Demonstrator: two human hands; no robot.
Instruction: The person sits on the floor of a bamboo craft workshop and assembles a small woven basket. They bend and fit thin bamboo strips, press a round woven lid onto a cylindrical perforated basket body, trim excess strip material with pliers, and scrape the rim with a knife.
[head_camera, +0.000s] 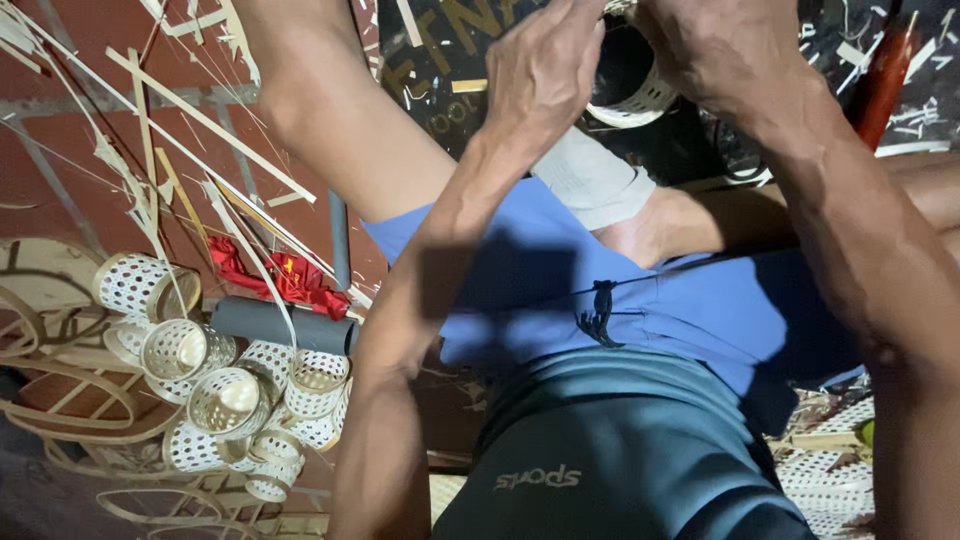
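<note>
Both hands — left hand (545, 75), right hand (715, 50) — grip an unfinished woven cup (635, 95) between their fingers; finished woven cups (225, 395) lie piled well away.

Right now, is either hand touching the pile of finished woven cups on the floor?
No. Both the left hand and right hand grip one woven cup up top, away from the pile.

Both hands close around a small woven cane cylinder (640, 95), the left hand (545, 70) just beside the right hand (725, 45). Below the left forearm lie finished woven cylinders (225, 395), a grey pipe (280, 325) and red cloth (280, 275).
</note>
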